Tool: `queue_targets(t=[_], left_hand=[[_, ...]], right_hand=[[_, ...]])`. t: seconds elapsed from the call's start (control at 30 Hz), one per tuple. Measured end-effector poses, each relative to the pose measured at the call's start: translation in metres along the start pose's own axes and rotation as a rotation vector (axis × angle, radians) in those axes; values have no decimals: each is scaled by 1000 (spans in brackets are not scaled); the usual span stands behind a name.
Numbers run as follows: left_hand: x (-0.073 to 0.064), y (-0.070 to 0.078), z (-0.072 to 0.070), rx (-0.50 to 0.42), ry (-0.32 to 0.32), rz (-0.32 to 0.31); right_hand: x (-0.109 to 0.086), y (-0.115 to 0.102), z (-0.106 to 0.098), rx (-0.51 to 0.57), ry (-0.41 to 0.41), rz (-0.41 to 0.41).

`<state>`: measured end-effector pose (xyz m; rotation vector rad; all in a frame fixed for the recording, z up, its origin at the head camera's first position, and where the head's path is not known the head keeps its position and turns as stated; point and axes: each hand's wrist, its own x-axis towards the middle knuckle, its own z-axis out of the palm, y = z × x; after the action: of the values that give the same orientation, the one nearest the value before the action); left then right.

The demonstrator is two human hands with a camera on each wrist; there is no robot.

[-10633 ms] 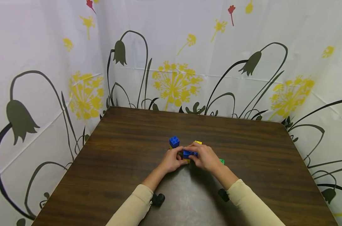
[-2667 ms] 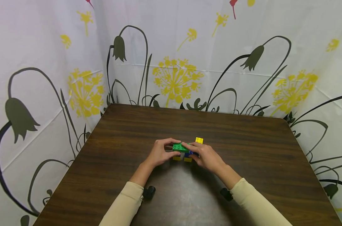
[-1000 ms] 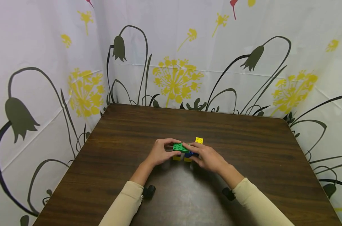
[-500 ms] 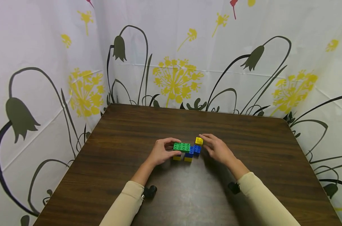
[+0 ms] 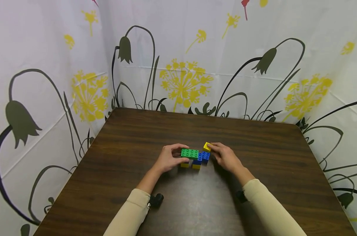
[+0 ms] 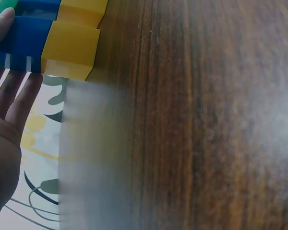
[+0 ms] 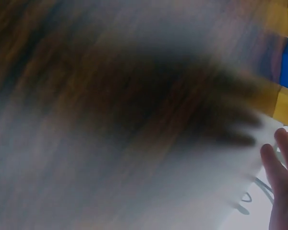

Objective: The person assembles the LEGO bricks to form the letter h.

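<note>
Flowery cloth [image 5: 169, 49] is hung beyond the desk [image 5: 125, 144]. Left of the right hand [image 5: 228, 158], the far yellow brick [image 5: 206, 146] is pinched by it; the green brick [image 5: 189, 153], long left-to-right, is held by the left hand [image 5: 166, 160].

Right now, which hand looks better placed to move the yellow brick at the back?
Probably the right hand: it grips that yellow brick, while the left hand is farther from it and holds the green-topped brick stack.
</note>
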<state>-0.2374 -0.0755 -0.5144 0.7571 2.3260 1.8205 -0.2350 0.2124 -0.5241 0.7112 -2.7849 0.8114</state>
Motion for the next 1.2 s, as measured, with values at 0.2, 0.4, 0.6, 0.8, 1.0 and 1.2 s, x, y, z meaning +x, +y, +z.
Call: queue_targets(t=[0.2,0.4,0.6,0.8,1.0,1.2], left_hand=[[1,0,0,15,-1,-19],[2,-1,0,10,-7,-17],[1,-1,1,2,-10,-11],[1,-2,0,-7,-4,-8],[0,-1,0,-8,-5,-12],[0,-1,0,-15,-7,-15]], right_hand=[[2,-2,4,-7,64,48],[2,-2,3,8,124,57],[3,-2,-3,35,113,85],[13,-11,-15,142,192,56],[25,-37,-21,279,233,1],[32,-67,-22,342,170,-76]])
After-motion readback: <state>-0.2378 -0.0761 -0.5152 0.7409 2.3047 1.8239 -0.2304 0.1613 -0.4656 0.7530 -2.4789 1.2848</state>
